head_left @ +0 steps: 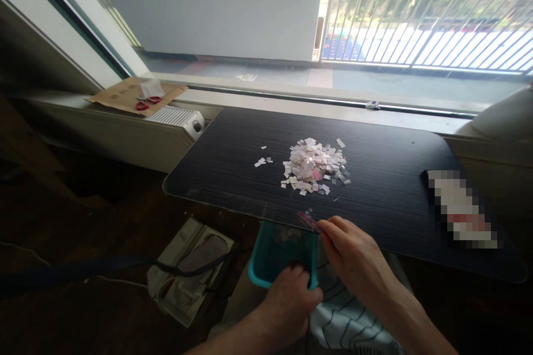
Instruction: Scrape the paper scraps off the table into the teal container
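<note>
My left hand (292, 298) is closed over the near right corner of a teal plastic bin (254, 266), its fingertips hidden inside the rim. The bin sits in front of my lap, partly under the table edge, with pale scraps (288, 234) dimly seen within. Between thumb and fingers, my right hand (347, 244) pinches a thin, flat pinkish strip (308, 221) at the table's near edge. Beyond it, a heap of small white and pink paper pieces (312, 163) lies on the black table (220, 161). Several loose pieces (261, 162) lie left of the heap.
A blurred-out object (462, 211) lies at the table's right. On the sill, red-handled scissors (144, 104) rest on a brown envelope (119, 94). An open box (191, 272) stands below left, crossed by a dark strap (125, 266). A window runs behind the table.
</note>
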`<act>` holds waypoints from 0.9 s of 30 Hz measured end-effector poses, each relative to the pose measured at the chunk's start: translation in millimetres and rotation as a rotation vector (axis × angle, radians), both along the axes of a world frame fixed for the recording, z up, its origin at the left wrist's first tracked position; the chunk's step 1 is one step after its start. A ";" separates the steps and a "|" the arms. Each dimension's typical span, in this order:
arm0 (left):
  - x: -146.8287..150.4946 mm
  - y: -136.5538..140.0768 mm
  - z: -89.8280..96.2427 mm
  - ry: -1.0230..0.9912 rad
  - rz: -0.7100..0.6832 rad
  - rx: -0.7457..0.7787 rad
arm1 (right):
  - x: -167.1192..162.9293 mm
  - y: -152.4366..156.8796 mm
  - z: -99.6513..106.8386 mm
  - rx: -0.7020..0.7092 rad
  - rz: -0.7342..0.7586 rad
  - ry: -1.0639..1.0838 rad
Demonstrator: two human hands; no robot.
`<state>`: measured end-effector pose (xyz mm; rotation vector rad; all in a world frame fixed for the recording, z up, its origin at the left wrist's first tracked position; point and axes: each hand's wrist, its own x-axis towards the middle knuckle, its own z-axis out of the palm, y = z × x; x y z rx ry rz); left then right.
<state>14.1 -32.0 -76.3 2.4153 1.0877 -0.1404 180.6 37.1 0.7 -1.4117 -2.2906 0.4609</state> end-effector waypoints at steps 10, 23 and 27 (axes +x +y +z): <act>0.1 0.5 1.1 -0.010 -0.002 0.019 | 5.6 -7.6 -3.5 -0.016 -0.024 0.027; 0.2 0.7 -3.0 -0.003 -0.010 0.024 | -3.9 -17.5 1.9 -0.058 0.072 0.037; -0.3 2.1 -8.7 0.039 -0.030 0.014 | -0.2 -14.3 10.0 -0.068 0.044 0.044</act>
